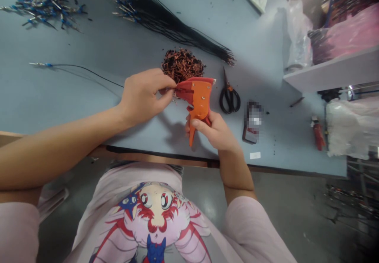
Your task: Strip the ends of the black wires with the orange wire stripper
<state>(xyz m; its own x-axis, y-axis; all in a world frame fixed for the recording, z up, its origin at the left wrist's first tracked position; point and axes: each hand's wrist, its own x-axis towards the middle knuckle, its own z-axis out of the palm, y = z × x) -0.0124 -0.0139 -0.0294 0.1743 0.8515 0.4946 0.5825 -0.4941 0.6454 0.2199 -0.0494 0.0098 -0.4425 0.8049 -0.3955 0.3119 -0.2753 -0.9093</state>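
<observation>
My left hand (146, 93) pinches a thin black cable (91, 72) near its right end, at the jaws of an orange and red wire stripper (201, 99). A silver and blue connector (41, 64) sits on the cable's far left end, over the blue table (74, 97). My right hand (217, 131) is wrapped round the stripper's handles, with the jaws facing left. The cable tip is hidden between fingers and jaws. Just behind the stripper lies a pile of copper and black wire scraps (182, 64).
Black-handled scissors (229, 97) and a blurred dark object (251, 123) lie right of my right hand. A long bundle of black cables (171, 20) and a connector heap (44, 8) lie at the back. A shelf (331, 68) stands right, near a red object (318, 133).
</observation>
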